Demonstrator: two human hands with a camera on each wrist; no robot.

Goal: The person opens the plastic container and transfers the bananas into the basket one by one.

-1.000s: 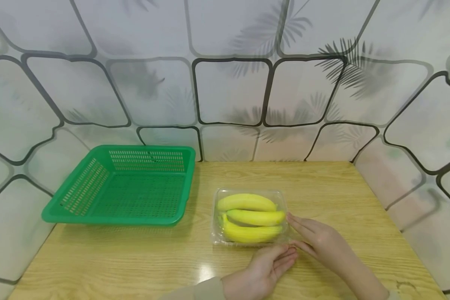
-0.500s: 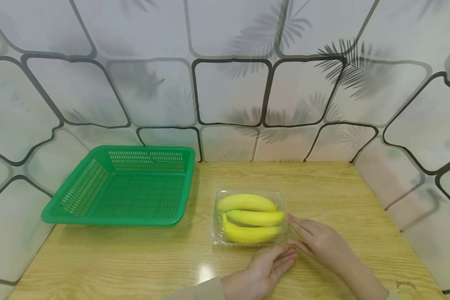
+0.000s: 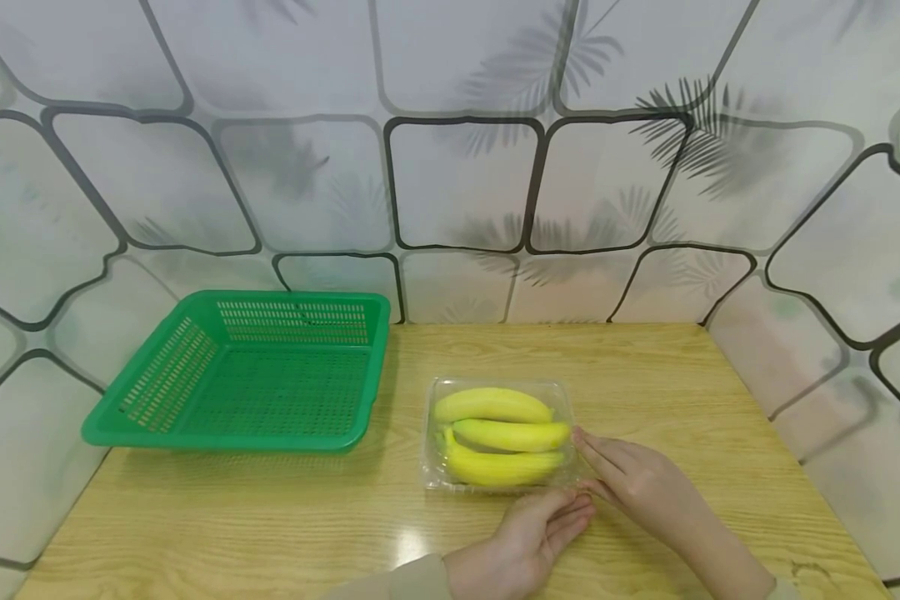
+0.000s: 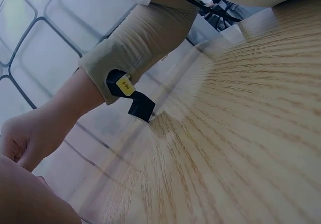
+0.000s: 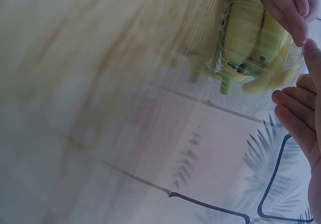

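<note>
Both the right hand (image 3: 641, 479) and the left hand (image 3: 528, 533) have their fingers at the near right corner of a clear container (image 3: 450, 487). The right's lie fairly straight against its right end, thumb low by the corner; the left's bend at the front, and I can't tell whether they pinch the rim. Three bananas (image 3: 510, 435) lie side by side inside, on the counter (image 3: 307, 517). Nothing has visibly shifted this past second, so the corner work seems paused. Well to the left sits a green basket (image 3: 225, 440).
</note>
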